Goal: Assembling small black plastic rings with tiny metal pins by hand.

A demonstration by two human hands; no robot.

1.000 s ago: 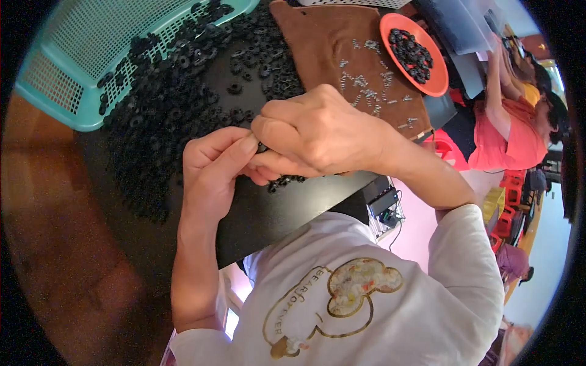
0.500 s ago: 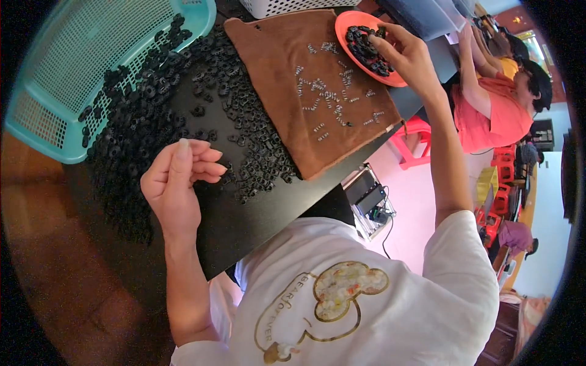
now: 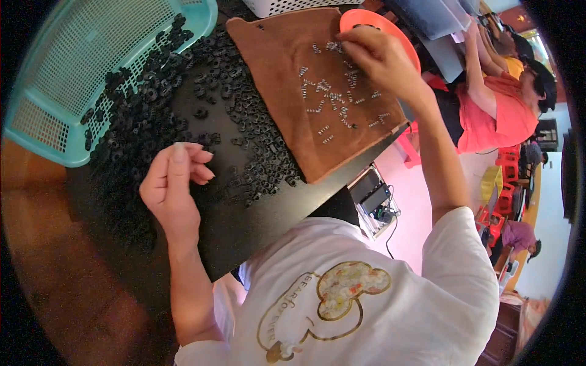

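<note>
My left hand (image 3: 174, 186) hovers over the near side of a spread of small black plastic parts (image 3: 137, 128). Its thumb lies against the curled index finger, and whatever the pinch may hold is hidden. My right hand (image 3: 384, 64) is over the far right of a brown cloth (image 3: 278, 67), beside an orange-red plate (image 3: 381, 21). Thumb and fingertips are closed together there; what they hold cannot be made out. Small shiny metal pieces, spring-like in look, (image 3: 329, 94) lie scattered on the cloth below that hand. The hand mostly covers the plate's black contents.
A teal mesh basket (image 3: 91, 61) lies tipped at the left with black parts spilling from it. A white perforated basket (image 3: 287, 6) stands behind the cloth. The dark table's edge (image 3: 287, 213) runs near my body. A person in a coral shirt (image 3: 497, 119) sits at the right.
My right hand has left the black parts in the plate and come left, over the cloth's far right part. My left hand has barely moved.
</note>
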